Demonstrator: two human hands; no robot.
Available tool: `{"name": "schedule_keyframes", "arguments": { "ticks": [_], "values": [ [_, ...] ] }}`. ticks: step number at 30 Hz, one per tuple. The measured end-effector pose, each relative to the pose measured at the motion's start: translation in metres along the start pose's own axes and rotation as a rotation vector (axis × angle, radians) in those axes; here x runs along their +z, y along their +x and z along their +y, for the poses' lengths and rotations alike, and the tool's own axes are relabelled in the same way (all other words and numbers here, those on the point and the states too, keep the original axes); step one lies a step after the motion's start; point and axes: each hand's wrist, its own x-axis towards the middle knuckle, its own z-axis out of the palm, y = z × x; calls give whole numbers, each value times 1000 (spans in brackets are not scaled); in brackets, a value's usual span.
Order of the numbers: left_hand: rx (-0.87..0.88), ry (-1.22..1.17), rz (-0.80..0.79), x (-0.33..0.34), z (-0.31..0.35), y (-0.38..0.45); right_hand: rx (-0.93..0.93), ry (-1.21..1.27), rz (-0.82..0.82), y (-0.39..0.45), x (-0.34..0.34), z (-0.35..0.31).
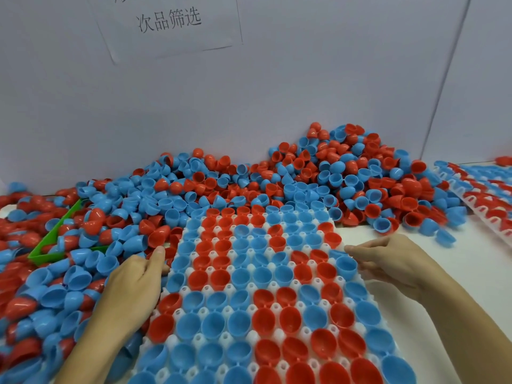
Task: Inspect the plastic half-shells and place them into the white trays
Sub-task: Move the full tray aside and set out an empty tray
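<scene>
A white tray (305,332) lies in front of me, its pockets filled with red and blue plastic half-shells (243,273), open sides up. My left hand (135,281) grips the tray's left edge, thumb on top and fingers hidden below. My right hand (388,261) holds the right edge, its fingertips curled over the rim beside a blue shell (346,266). A large loose pile of red and blue half-shells (332,173) lies behind and to the left of the tray.
A green bin (55,241) is half buried in shells at the left. A second filled tray (484,195) lies at the far right on the white table (471,261). A grey wall with a paper sign (169,20) stands behind the pile.
</scene>
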Motion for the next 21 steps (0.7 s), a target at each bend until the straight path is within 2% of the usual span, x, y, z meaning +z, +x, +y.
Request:
{"name": "schedule_keyframes", "arguments": {
  "ticks": [21],
  "values": [
    [-141,-318,15,-5,6,-3,-43,68,-14,9,-3,6]
  ]
}}
